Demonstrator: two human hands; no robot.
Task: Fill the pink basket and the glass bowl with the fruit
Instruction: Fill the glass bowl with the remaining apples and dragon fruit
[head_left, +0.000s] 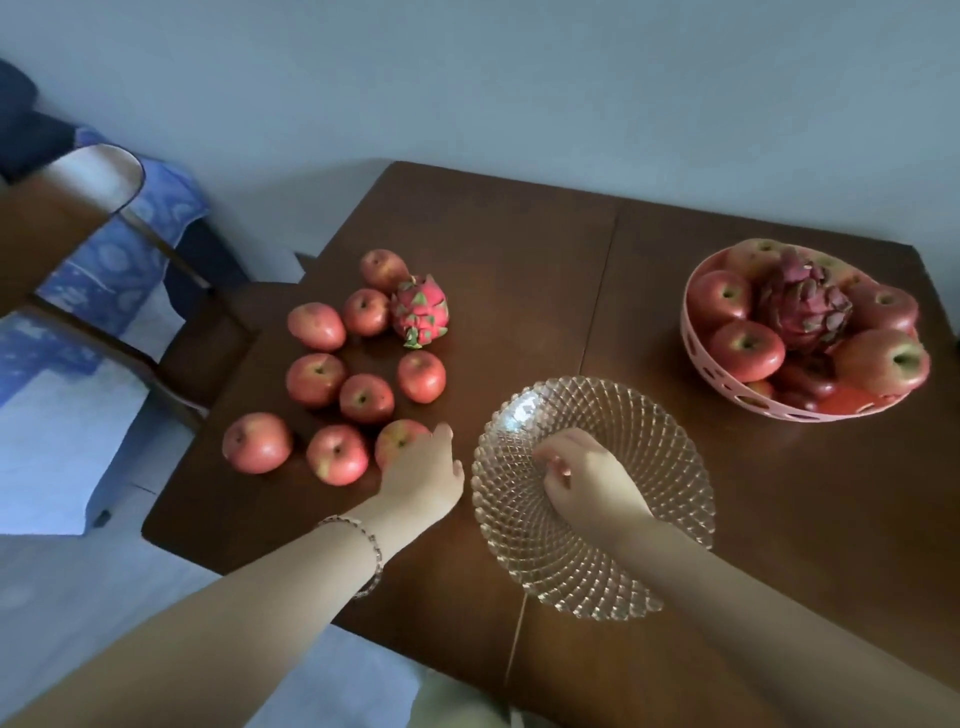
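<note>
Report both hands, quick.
Left hand: open, fingers laid on an apple, not yet gripping it.
Right hand: closed, fingers curled inside the glass bowl, holding nothing visible.

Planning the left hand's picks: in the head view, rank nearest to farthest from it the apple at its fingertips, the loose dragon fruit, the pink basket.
1. Apple, under the left hand.
2. Dragon fruit, farther back.
3. Pink basket, far right.
</note>
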